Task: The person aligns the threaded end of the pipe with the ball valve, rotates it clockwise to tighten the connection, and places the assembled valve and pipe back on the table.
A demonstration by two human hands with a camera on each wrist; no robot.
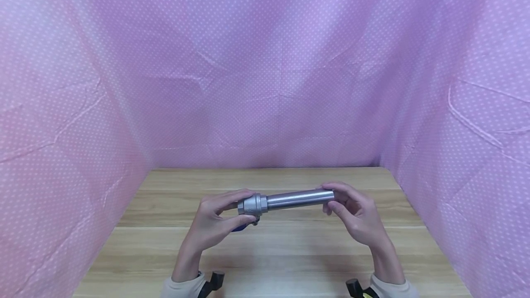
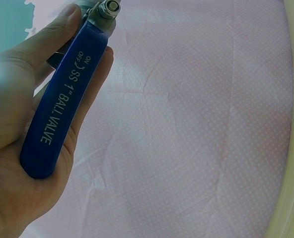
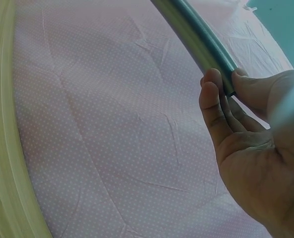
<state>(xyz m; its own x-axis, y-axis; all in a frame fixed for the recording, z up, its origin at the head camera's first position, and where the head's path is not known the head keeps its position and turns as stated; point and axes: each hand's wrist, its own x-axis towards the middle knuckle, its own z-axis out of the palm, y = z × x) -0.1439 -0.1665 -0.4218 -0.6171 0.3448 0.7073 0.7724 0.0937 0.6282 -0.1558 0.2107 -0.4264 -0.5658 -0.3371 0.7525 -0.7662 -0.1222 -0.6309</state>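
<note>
The left hand's fingers are curled round the steel body of a ball valve: the thumb lies under it at about 6 o'clock, and the other fingers arch over the top at 12 o'clock. In the left wrist view the valve's blue lever handle lies along the palm, its white print reading "SS 1" BALL VALVE" with ON and OFF marks near the pivot nut, and the thumb and a finger close on either side of the handle's upper end.

The right hand's fingertips pinch the far end of a grey metal pipe. The thumb sits on one side and the curved fingers on the other, close together, as the right wrist view shows where the pipe runs up toward 11 o'clock from between the fingertips.

The pipe lies nearly level, joined to the valve at its 9 o'clock end, whether screwed fully home I cannot tell. The whole assembly is held in the air, above the middle of a light wooden table, at 12 o'clock from the person's wrists.

Pale sleeve cuffs show at the frame's lower edge, beside black wrist mounts. A pink dotted cloth backdrop closes the table in at 9, 12 and 3 o'clock.
</note>
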